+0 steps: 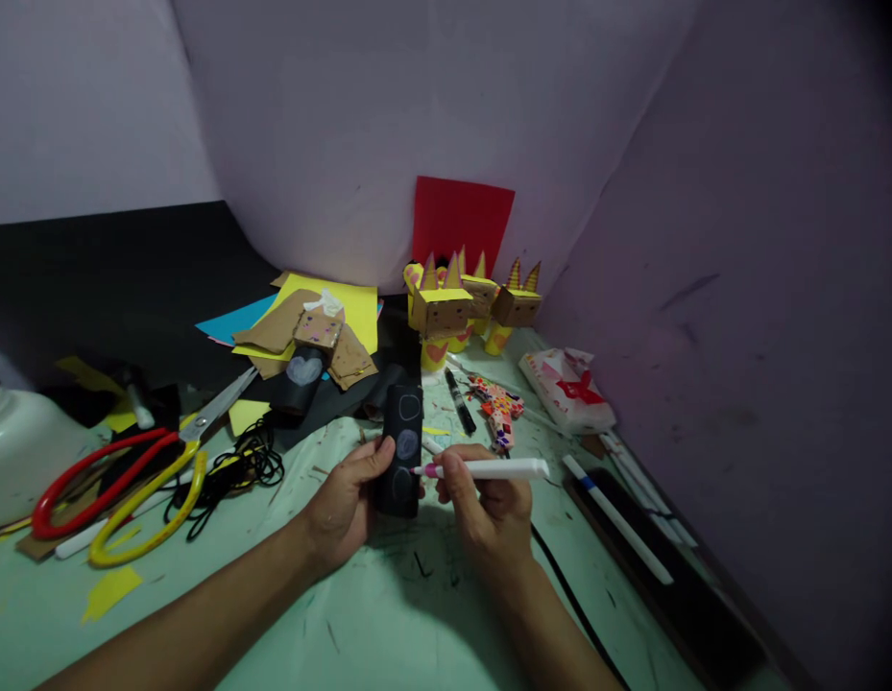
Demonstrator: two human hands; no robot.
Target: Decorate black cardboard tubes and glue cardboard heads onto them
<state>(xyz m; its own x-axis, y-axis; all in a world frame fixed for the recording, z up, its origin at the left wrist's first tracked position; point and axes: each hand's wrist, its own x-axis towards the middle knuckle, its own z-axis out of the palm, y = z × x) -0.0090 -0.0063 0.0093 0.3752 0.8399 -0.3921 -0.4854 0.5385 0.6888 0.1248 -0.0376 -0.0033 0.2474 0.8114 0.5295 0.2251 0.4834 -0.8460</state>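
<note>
My left hand (350,504) is wrapped round a black paper tube (402,413), holding it tilted up over the table. Pale outlined shapes run down the tube's face, and the middle one is filled in. Between the thumb and fingers of my right hand (489,504) is a white marker (507,468) with a pink end. Its tip meets the tube at the lowest shape, or nearly so. Behind the left hand lies another black tube (300,379) with a pale heart on it, next to a small cardboard box (318,329).
Large scissors (193,427) with red and yellow handles and tangled black cord (248,465) lie at left. Cardboard figures with horns (444,315) stand at the back before red card (460,216). To the right are a tissue pack (567,389) and a dark tray (662,576) with a marker.
</note>
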